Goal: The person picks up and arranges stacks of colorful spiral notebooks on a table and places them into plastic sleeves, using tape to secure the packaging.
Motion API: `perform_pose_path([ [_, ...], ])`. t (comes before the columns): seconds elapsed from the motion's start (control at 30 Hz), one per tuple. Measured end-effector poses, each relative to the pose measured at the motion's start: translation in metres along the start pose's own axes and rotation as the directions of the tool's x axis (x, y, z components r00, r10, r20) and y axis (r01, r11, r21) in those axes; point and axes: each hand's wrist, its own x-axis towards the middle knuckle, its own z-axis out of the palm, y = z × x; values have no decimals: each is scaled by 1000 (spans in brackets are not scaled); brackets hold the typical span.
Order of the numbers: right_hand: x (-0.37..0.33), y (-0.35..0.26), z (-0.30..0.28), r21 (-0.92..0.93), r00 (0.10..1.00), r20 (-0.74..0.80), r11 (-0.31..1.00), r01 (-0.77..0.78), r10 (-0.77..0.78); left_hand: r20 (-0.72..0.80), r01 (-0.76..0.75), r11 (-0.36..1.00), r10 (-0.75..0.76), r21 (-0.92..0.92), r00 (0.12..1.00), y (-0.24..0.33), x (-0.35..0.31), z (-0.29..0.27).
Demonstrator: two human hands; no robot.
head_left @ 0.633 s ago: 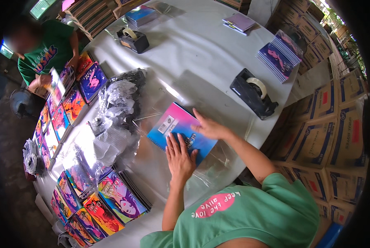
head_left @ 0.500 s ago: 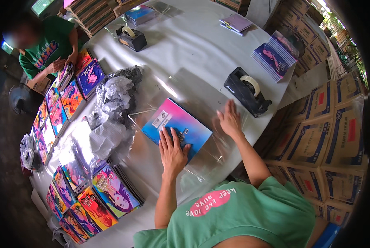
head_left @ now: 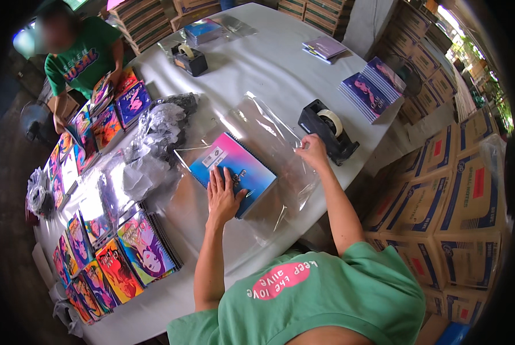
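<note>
A pink-to-blue spiral notebook [head_left: 252,167] with a white label lies on a clear plastic sheet [head_left: 249,118] on the table. My left hand [head_left: 223,196] rests flat on its lower left part, fingers spread. To the right of the notebook, my right hand [head_left: 313,152] pinches the raised right edge of the plastic sheet. Just beyond that hand stands a black tape dispenser [head_left: 321,138] with a roll of tape.
Crumpled plastic [head_left: 154,135] lies left of the sheet. Colourful notebook stacks [head_left: 145,247] fill the table's left side, where a co-worker [head_left: 88,60] handles notebooks. Purple notebooks [head_left: 366,92] and a second tape dispenser [head_left: 189,60] sit farther back. Cartons [head_left: 464,190] are stacked at right.
My right hand has gone from open beside the dispenser to pinching the sheet's edge, which has lifted. My left hand stays on the notebook. The co-worker's hands have moved apart.
</note>
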Motion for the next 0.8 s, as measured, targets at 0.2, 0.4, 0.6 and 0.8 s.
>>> perform_pose_path([
  [0.2,-1,-17,-39,236,957,290,970,-62,-10,-6,5,1000,-5,-5,1000,-6,-3,6],
  [0.4,-24,-82,-45,573,748,625,782,-245,-223,-45,20,993,-26,-112,999,6,-1,-10],
  [0.6,-106,-142,17,-63,721,517,820,569,-460,53,-103,994,101,37,993,35,14,-24],
  [0.8,-40,-136,-42,517,507,735,856,10,-450,-157,-42,971,5,-237,988,26,6,-24],
])
